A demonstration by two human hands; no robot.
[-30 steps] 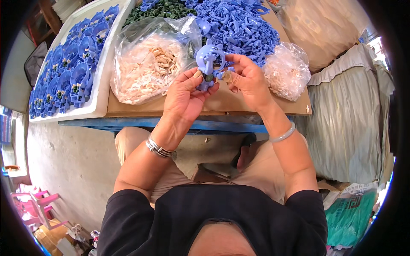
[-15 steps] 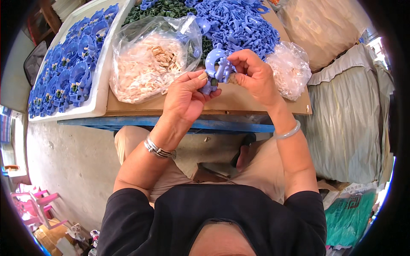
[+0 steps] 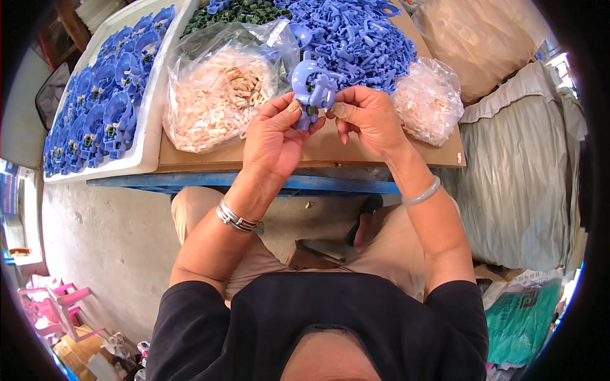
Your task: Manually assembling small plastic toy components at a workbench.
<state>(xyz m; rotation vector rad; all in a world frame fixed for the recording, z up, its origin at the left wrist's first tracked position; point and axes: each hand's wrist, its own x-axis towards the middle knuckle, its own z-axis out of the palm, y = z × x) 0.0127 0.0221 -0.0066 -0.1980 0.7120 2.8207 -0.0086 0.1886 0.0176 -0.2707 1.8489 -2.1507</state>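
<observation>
Right of the clear bag (image 3: 190,56), the left hand (image 3: 274,141) pinches a glossy blue, round-headed figure (image 3: 311,95) with dark-green parts; the right hand's (image 3: 373,124) fingers are narrow-set, hold unclear.

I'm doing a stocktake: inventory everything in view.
held figure: one, blue, centre
tray: one, white, left
tray figures: many, blue, inside tray
large bag: one, clear, pale pieces, left centre
small bag: one, clear, pale pieces, right
loose parts: heap, blue, back centre
small parts: heap, dark green, back
tabletop: one, brown, beneath
sacks: at least two, pale, right
plastic furniture: count unclear, pink, lower left
package: one, green, lower right
shirt: one, black, bottom
left fingers: one hand, gripping figure
right fingers: one hand, beside figure
</observation>
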